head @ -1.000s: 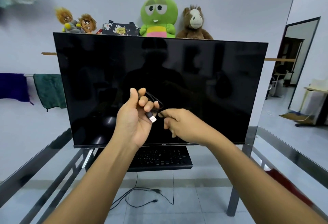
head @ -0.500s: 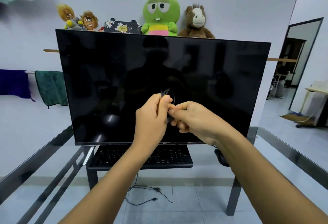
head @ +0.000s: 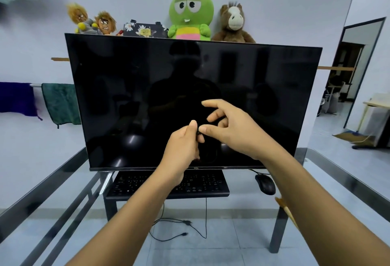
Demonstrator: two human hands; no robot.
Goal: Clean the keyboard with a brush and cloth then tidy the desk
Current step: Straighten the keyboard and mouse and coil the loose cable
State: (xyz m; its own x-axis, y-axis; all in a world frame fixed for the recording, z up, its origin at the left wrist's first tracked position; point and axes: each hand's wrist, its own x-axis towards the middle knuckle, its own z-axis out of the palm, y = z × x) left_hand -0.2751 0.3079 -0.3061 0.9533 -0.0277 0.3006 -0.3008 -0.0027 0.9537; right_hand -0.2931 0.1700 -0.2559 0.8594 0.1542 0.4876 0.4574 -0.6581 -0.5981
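Both hands are raised in front of the black monitor (head: 147, 88). My left hand (head: 181, 149) is closed around a coiled black cable (head: 198, 134), which barely shows against the dark screen. My right hand (head: 230, 126) sits just to its right, thumb and forefinger pinching at the cable by the left thumb, its other fingers spread. The black keyboard (head: 202, 185) lies on the glass desk (head: 337, 181) under the monitor, partly hidden by my left forearm. No brush or cloth for the task is clearly in view.
A black mouse (head: 265, 184) lies right of the keyboard. Soft toys (head: 191, 15) and a floral pouch (head: 144, 30) line a shelf behind the monitor. Purple and green towels (head: 61, 103) hang at left. Loose cables (head: 179, 227) lie on the floor. A doorway (head: 356, 80) stands at right.
The USB plug seen a second ago is now hidden in my left hand. Both hands drifted right and down, and my right hand's fingers have spread. The mouse has come into view.
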